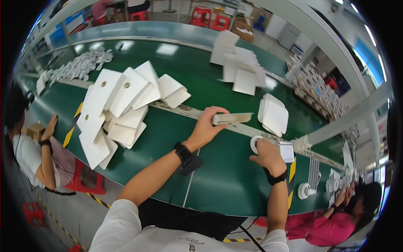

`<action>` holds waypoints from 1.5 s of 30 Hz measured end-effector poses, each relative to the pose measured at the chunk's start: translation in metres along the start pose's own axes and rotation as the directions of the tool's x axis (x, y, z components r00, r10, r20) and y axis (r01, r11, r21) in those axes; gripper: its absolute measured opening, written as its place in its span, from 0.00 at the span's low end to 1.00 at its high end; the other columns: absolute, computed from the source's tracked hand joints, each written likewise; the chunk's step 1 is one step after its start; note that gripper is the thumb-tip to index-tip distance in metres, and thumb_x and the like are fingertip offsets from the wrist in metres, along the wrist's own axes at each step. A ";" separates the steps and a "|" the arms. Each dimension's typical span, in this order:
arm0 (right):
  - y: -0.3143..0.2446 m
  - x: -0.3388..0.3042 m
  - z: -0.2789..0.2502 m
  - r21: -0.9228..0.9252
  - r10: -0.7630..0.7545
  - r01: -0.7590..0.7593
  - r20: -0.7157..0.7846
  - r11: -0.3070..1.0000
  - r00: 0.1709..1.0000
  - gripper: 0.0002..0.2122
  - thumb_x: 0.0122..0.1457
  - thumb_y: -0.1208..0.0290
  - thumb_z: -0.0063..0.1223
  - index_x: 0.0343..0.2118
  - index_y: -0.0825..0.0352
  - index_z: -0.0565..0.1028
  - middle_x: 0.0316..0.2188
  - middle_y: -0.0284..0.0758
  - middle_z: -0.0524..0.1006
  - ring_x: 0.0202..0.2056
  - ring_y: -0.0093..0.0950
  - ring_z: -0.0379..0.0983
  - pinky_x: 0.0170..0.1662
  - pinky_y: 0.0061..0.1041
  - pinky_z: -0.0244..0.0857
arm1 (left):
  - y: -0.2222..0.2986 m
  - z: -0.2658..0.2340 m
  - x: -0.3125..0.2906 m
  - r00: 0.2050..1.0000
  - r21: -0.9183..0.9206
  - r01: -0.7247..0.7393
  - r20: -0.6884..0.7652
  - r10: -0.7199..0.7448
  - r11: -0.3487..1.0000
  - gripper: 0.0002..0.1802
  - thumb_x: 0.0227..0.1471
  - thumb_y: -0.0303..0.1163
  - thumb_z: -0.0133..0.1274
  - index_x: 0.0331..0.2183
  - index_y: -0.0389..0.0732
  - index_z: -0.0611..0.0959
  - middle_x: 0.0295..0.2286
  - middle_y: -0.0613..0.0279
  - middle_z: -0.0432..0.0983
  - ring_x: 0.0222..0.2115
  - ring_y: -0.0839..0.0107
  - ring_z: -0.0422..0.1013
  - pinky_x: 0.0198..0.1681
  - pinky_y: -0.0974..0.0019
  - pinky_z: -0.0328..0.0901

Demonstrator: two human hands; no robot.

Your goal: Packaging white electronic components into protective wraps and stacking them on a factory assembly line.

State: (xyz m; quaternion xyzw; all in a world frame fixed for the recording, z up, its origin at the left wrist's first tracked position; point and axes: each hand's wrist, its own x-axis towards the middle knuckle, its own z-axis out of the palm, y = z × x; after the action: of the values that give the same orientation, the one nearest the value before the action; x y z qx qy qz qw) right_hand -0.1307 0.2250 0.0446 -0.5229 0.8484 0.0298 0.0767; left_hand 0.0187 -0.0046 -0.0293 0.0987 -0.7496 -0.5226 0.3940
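Above the pale strip [178, 109] that crosses the green desk [226, 172], we hold a shallow white cover [235, 118] nearly edge-on, our left hand [208, 126] pinching its left end between thumb and fingers. Farther right, by the strip's near edge, our right hand [270, 155] has its grip closed on a white ring [254, 145], with a small white card [286, 152] just beside it. Beyond the strip, to the right, we see a short stack of white covers [274, 114], and farther back a looser white pile [241, 69]. Toward the strip's left part, a large heap of white covers [132, 90] overlaps it and spreads onto the near side. Past its left end we see a tangle of pale parts [86, 64]; on the near side, far right, sits a white roll [303, 191], near a co-worker in pink [327, 229].
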 end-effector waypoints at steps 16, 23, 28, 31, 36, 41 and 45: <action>0.020 0.015 0.014 0.168 -0.184 0.220 -0.206 0.961 0.961 0.20 0.51 0.74 0.62 0.46 0.66 0.68 0.32 0.45 0.77 0.38 0.48 0.74 0.41 0.43 0.68 | -0.007 0.002 0.000 0.991 0.022 0.136 -0.002 -0.136 0.990 0.22 0.48 0.25 0.67 0.47 0.39 0.80 0.42 0.61 0.75 0.47 0.64 0.70 0.52 0.65 0.65; 0.004 0.032 0.002 0.072 -0.297 0.315 -0.186 0.946 0.937 0.18 0.56 0.78 0.55 0.50 0.67 0.67 0.30 0.49 0.77 0.41 0.48 0.76 0.42 0.42 0.69 | -0.003 -0.003 0.001 0.995 0.040 0.074 0.068 -0.077 0.996 0.20 0.48 0.23 0.66 0.45 0.42 0.82 0.43 0.63 0.77 0.47 0.65 0.69 0.53 0.65 0.65; -0.015 0.028 -0.065 0.538 -0.147 0.232 -0.197 0.810 0.969 0.22 0.58 0.77 0.58 0.55 0.66 0.68 0.38 0.44 0.78 0.41 0.47 0.75 0.47 0.38 0.69 | 0.004 -0.003 0.000 0.994 0.082 0.089 0.063 -0.094 0.993 0.21 0.47 0.22 0.66 0.45 0.41 0.81 0.43 0.63 0.76 0.47 0.66 0.70 0.53 0.64 0.65; -0.032 0.023 -0.105 0.519 -0.227 0.389 -0.349 0.761 0.909 0.18 0.56 0.79 0.60 0.50 0.67 0.73 0.39 0.42 0.78 0.40 0.41 0.75 0.47 0.34 0.69 | 0.007 -0.007 0.000 0.989 0.069 0.131 0.060 -0.135 0.989 0.22 0.47 0.23 0.66 0.46 0.41 0.81 0.43 0.63 0.77 0.47 0.65 0.70 0.53 0.64 0.65; -0.051 0.033 -0.100 0.352 -0.337 0.607 -0.587 0.712 0.736 0.12 0.52 0.80 0.65 0.41 0.68 0.80 0.36 0.37 0.78 0.38 0.33 0.75 0.41 0.30 0.69 | 0.005 -0.005 0.002 0.993 0.077 0.070 0.093 -0.077 0.995 0.22 0.48 0.24 0.67 0.46 0.40 0.81 0.44 0.63 0.77 0.47 0.67 0.71 0.52 0.64 0.66; -0.051 0.040 -0.079 0.271 -0.449 0.681 -0.580 0.680 0.679 0.14 0.47 0.79 0.70 0.39 0.65 0.81 0.34 0.33 0.78 0.36 0.33 0.74 0.37 0.29 0.70 | -0.004 -0.004 0.002 0.974 -0.099 0.201 0.128 -0.188 0.975 0.21 0.48 0.23 0.66 0.46 0.40 0.80 0.44 0.64 0.76 0.47 0.70 0.72 0.51 0.65 0.67; -0.056 0.046 -0.077 -0.003 -0.479 0.647 -0.675 0.763 0.561 0.16 0.45 0.77 0.71 0.39 0.64 0.80 0.40 0.34 0.78 0.40 0.35 0.75 0.42 0.31 0.71 | -0.007 -0.005 0.001 0.975 -0.144 0.188 0.150 -0.166 0.972 0.21 0.47 0.20 0.65 0.45 0.40 0.81 0.44 0.64 0.76 0.48 0.70 0.72 0.52 0.66 0.67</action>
State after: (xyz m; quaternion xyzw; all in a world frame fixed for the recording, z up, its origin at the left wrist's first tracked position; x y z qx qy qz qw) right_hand -0.1088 0.1493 0.1151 -0.7311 0.6038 -0.2811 -0.1476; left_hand 0.0199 -0.0119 -0.0342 0.0979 -0.7195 -0.6187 0.2999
